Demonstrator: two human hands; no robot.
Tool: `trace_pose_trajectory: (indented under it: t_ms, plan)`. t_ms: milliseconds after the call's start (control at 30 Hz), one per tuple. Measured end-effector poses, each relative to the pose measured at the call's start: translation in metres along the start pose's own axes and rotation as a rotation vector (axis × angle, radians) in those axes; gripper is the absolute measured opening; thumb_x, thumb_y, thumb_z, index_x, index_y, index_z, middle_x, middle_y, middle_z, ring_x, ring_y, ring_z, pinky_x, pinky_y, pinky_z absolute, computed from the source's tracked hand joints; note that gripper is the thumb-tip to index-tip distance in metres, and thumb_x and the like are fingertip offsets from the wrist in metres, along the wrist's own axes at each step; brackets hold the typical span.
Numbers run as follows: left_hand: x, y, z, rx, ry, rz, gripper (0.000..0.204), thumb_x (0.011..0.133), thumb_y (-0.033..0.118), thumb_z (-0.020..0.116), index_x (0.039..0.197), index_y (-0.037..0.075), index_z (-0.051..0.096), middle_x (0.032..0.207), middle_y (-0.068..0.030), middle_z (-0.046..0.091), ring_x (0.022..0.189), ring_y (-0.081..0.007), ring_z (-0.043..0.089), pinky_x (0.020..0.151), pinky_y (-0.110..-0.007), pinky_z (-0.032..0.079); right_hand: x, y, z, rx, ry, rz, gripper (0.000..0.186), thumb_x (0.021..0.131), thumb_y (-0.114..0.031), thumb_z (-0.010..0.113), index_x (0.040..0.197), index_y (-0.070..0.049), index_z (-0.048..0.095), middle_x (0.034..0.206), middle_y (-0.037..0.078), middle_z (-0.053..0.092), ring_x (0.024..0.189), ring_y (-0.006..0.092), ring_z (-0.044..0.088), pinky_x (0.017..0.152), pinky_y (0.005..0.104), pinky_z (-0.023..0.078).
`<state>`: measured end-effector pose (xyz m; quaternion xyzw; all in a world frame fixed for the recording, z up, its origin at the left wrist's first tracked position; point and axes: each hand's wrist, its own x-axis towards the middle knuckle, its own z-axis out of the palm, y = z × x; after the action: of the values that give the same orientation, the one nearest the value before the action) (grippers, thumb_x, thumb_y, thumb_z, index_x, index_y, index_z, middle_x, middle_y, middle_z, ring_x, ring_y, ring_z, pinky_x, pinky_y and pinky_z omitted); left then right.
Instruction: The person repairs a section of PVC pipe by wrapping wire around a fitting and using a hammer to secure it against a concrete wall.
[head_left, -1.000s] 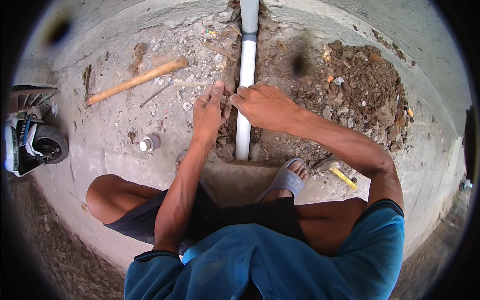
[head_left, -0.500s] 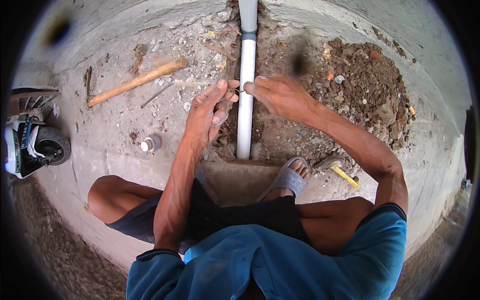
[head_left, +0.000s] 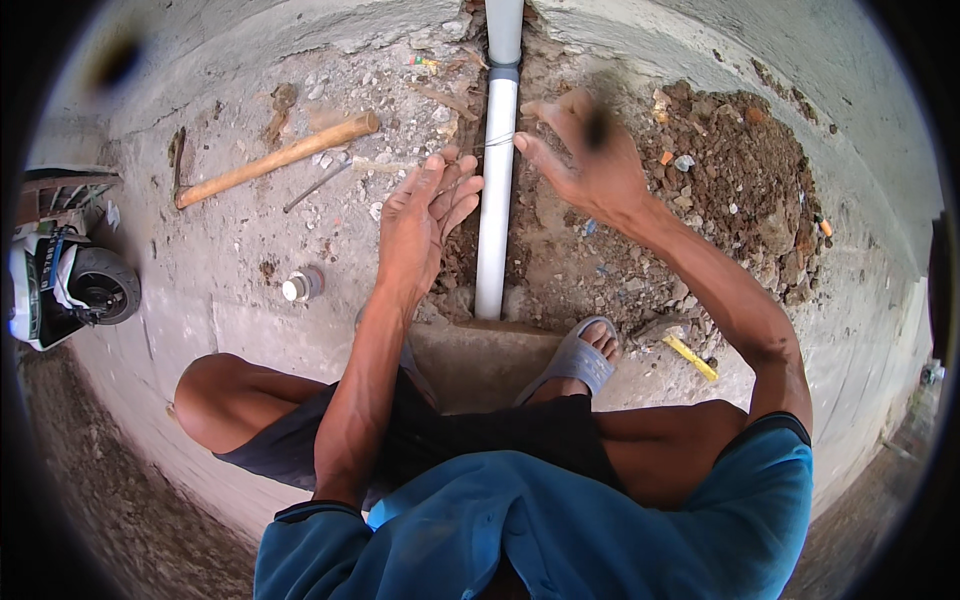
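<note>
While the right hand [head_left: 600,172] spreads wide, left hand's [head_left: 420,205] hold unclear, brown rubble [head_left: 745,190] flanks a white plastic pipe [head_left: 494,235]; left, a lettered blue plate [head_left: 52,262].

Appears to be a small construction site. Recognizable by a white pipe [head_left: 493,245] in a trench [head_left: 458,266] through rough concrete ground [head_left: 185,320], a heap of loose soil [head_left: 745,185] toward the ground's far right corner, a wooden-handled tool [head_left: 275,160] toward its far left corner, a bare cement wall [head_left: 700,35] along its far edge and a motorbike [head_left: 100,285] at its left edge.
</note>
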<state>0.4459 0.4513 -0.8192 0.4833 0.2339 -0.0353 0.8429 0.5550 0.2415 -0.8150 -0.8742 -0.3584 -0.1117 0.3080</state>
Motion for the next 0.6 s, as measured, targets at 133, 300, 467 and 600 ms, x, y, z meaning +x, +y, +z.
trace_pose_trajectory:
  t_ms: [133, 300, 467, 600]
  plan:
    - [0.005, -0.004, -0.002, -0.178, 0.106, 0.090, 0.046, 0.107, 0.029, 0.056, 0.138, -0.004, 0.053, 0.136, -0.0177, 0.063, 0.127, -0.0248, 0.061, 0.104, -0.034, 0.054, 0.000, -0.015, 0.014, 0.481, -0.393, 0.391, 0.056, 0.098, -0.059, 0.058, 0.113, -0.007, 0.071, 0.099, 0.017, 0.067, 0.091, 0.0308, 0.065, 0.078, 0.0449, 0.050]
    - [0.004, -0.014, 0.008, -0.141, 0.076, 0.107, 0.047, 0.106, 0.029, 0.057, 0.141, -0.002, 0.051, 0.138, -0.0167, 0.061, 0.131, -0.0257, 0.058, 0.108, -0.036, 0.051, -0.014, -0.050, 0.029, 0.613, -0.921, 0.470, 0.054, 0.099, -0.057, 0.059, 0.114, -0.007, 0.070, 0.108, 0.014, 0.070, 0.105, 0.0268, 0.064, 0.092, 0.0439, 0.049]
    - [0.015, -0.017, -0.005, 0.253, 0.184, 0.106, 0.038, 0.105, 0.023, 0.060, 0.133, -0.002, 0.057, 0.123, -0.0142, 0.066, 0.115, -0.0212, 0.066, 0.105, -0.033, 0.053, -0.020, -0.036, 0.040, 0.832, -0.836, 0.492, 0.052, 0.096, -0.057, 0.064, 0.112, -0.008, 0.066, 0.103, 0.011, 0.067, 0.099, 0.0219, 0.061, 0.091, 0.0409, 0.047]
    - [0.019, -0.019, -0.007, 0.073, 0.258, 0.235, 0.031, 0.105, 0.021, 0.060, 0.124, -0.004, 0.060, 0.112, -0.0130, 0.067, 0.108, -0.0215, 0.068, 0.103, -0.034, 0.055, -0.012, -0.040, 0.025, 0.784, -0.834, 0.532, 0.055, 0.096, -0.056, 0.065, 0.115, -0.004, 0.065, 0.112, 0.013, 0.066, 0.100, 0.0238, 0.062, 0.090, 0.0405, 0.049]
